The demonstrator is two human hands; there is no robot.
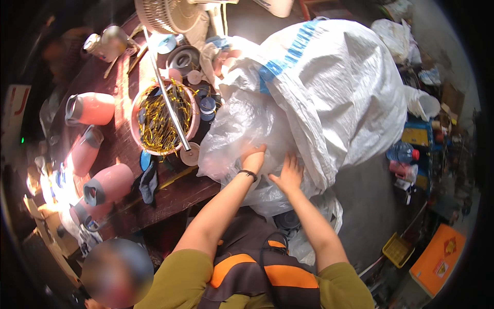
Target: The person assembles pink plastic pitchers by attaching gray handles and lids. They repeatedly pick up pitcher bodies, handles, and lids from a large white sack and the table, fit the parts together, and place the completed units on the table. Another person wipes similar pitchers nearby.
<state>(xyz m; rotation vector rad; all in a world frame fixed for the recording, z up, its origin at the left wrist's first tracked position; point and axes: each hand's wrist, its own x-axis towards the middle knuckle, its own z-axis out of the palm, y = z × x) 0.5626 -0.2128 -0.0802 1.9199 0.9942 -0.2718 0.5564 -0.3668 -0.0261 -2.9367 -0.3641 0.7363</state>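
Head view shows a blue-printed sack, right hand spread on plastic, left hand grip unclear.

Illegible blue print on white sack, red mark on pale board, diamond labels on orange box

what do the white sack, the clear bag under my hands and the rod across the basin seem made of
White sack: probably woven plastic, slightly glossy, judging by its stiff creases. Clear bag: thin, shiny plastic film; it's see-through and crinkled. Rod: likely smooth metal, given bright highlights.
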